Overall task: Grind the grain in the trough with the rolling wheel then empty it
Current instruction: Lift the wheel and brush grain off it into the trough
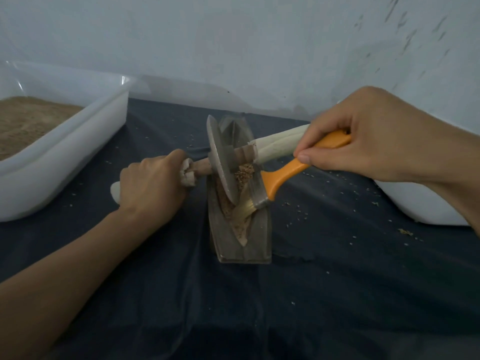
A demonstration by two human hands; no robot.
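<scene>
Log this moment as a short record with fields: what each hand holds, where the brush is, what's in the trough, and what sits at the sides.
left hand: grips the left handle of the rolling wheel
right hand: holds the orange-handled brush
brush bristles: down in the trough, beside the wheel
trough contents: ground grain, partly powdery
left side: white bin holding brown meal
right side: another white container, contents hidden
surface: dark cloth with scattered grains

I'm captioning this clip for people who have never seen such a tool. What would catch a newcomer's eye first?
The orange-handled brush gripped by the right hand, its bristles sweeping into the metal trough at centre. Beside it, the grinding wheel stands tilted in the trough, its axle held by the left hand. A white tub of brown grain sits far left.
</scene>
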